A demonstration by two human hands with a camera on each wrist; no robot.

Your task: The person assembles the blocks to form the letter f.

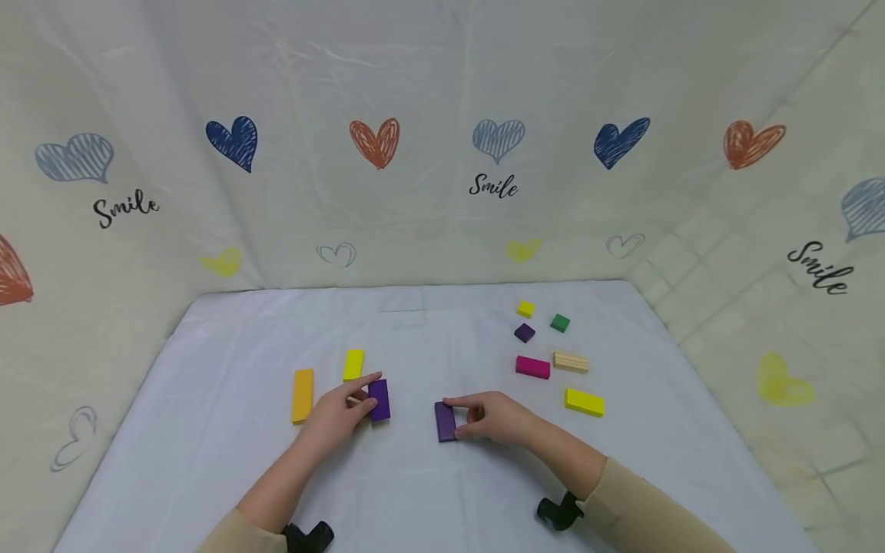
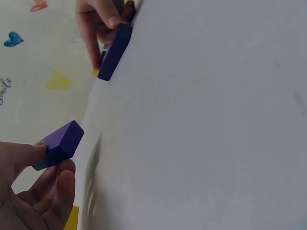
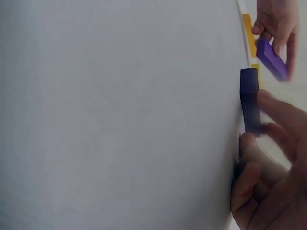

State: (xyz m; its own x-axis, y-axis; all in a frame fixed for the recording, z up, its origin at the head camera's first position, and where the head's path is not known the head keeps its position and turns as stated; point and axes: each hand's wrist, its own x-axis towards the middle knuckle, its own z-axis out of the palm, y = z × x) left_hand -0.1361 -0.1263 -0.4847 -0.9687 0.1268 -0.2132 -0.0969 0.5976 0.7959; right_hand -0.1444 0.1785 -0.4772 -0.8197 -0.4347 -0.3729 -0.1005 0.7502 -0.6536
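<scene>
My left hand (image 1: 335, 415) pinches a purple block (image 1: 379, 400) between thumb and fingers. The left wrist view shows that block (image 2: 60, 143) tilted in the grip. To the right, my right hand (image 1: 499, 417) pinches a second purple block (image 1: 445, 422) by its ends, thumb at the near end and a finger at the far end. From the right wrist, this block (image 3: 250, 101) appears close to the white cloth. A gap separates the two purple blocks. Just beyond the left hand lies a yellow block (image 1: 353, 364), and left of it an orange block (image 1: 302, 396).
Right of the right hand lie a yellow block (image 1: 584, 402), a magenta block (image 1: 532, 367) and a ridged wooden block (image 1: 570, 362). Behind them are small yellow (image 1: 525, 309), green (image 1: 560, 322) and purple (image 1: 525, 332) blocks. A patterned curtain (image 1: 429, 215) borders the white-covered table (image 1: 415, 491).
</scene>
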